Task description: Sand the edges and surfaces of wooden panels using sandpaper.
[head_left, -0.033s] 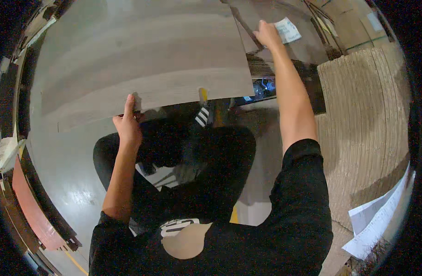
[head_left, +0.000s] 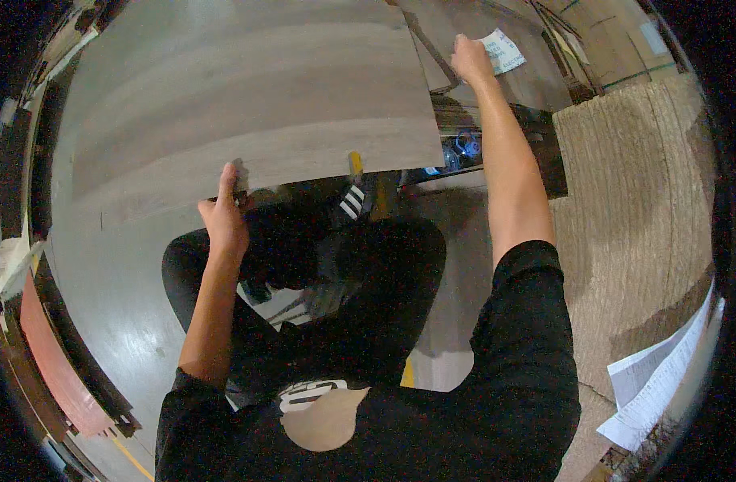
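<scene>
The big flat gray-brown board point(head_left: 255, 96) is in front of the person, above the bent knees point(head_left: 392, 265). The left hand point(head_left: 226, 217) pinches its near edge, thumb up on top and fingers tucked under. The right arm reaches far out, past the board's right side. The right hand point(head_left: 470, 60) is curled just beside a white paper point(head_left: 504, 52); I cannot tell if its fingers hold anything. Nearer, in a dark open space, sit blue things point(head_left: 464, 146), too small to name.
</scene>
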`<state>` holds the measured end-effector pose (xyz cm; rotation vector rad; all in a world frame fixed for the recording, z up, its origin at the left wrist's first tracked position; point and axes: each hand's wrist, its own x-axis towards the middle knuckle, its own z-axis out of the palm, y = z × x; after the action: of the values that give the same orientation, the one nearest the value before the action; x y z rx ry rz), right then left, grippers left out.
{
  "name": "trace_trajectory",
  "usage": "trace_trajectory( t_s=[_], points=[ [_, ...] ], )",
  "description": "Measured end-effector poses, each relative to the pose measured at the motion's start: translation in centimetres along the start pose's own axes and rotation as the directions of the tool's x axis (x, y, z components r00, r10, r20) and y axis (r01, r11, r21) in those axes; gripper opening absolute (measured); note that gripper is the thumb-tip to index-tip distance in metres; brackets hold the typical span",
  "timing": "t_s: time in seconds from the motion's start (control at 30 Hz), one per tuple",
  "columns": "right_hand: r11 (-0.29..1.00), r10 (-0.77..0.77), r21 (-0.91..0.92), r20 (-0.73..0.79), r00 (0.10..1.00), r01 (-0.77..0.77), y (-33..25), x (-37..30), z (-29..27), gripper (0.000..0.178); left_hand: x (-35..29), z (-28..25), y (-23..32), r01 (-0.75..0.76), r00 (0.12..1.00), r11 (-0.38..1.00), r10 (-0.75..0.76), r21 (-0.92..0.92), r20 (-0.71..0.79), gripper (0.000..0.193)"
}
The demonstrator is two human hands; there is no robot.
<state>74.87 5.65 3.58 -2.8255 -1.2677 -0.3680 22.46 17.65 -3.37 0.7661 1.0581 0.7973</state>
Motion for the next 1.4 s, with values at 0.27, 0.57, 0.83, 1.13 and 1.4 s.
trace_trajectory(
  t_s=[0.27,0.57,0.83,1.13,1.4],
  points=[
    [0.993,-0.001,0.106,-0.428,0.904,0.051,-3.9,-6.5,-8.8,0.019,-0.6,-0.7,0.4,0.131,0.98,0.991,-0.131,0.007,0.152,0.051],
    [0.957,-0.053,0.218,-0.515,0.856,0.19,-16.3,-25.5,-19.6,0.016,0.1,-1.2,-2.4,0.22,0.971,0.939,-0.185,-0.266,0.15,0.035],
    [0.963,0.168,0.269,-0.591,0.789,-0.004,-15.5,-35.1,-18.6,0.013,-1.4,-1.1,-2.2,-0.013,0.961,0.991,0.049,-0.133,0.273,0.03],
    [0.968,0.161,0.25,-0.717,0.678,0.035,-15.5,-39.6,-18.2,0.007,-6.0,2.0,-3.3,0.088,0.94,0.991,-0.048,-0.102,0.338,0.028],
    [0.885,0.278,0.466,-0.549,0.788,0.012,-19.7,-41.1,-20.8,0.008,-4.2,3.2,-3.5,0.18,0.91,0.983,-0.155,-0.03,0.384,0.035]
  ],
)
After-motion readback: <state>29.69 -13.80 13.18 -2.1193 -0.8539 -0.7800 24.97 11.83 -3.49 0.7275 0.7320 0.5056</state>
